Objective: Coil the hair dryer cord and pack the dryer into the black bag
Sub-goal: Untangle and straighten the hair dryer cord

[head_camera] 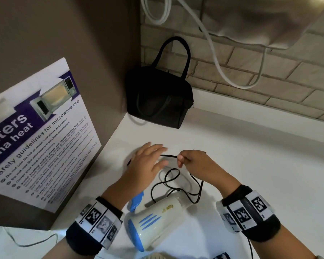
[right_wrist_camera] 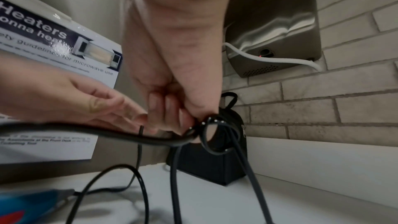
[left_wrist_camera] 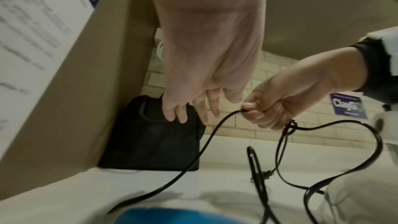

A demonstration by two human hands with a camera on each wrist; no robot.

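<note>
A cream and blue hair dryer point(head_camera: 153, 221) lies on the white counter point(head_camera: 251, 165) between my wrists. Its black cord point(head_camera: 176, 184) loops loosely on the counter beyond it. My right hand point(head_camera: 193, 161) pinches the cord point(left_wrist_camera: 215, 135) and holds a small loop of it point(right_wrist_camera: 215, 135) raised above the counter. Just left of it my left hand point(head_camera: 150, 159) hovers with straight, spread fingers point(left_wrist_camera: 178, 108), holding nothing. The black bag point(head_camera: 159, 98) with loop handles stands in the back corner, its top open.
A microwave safety poster point(head_camera: 39, 139) hangs on the brown side wall at the left. A steel wall unit point(right_wrist_camera: 273, 31) with a white cable point(head_camera: 213, 57) is mounted on the brick wall above the counter.
</note>
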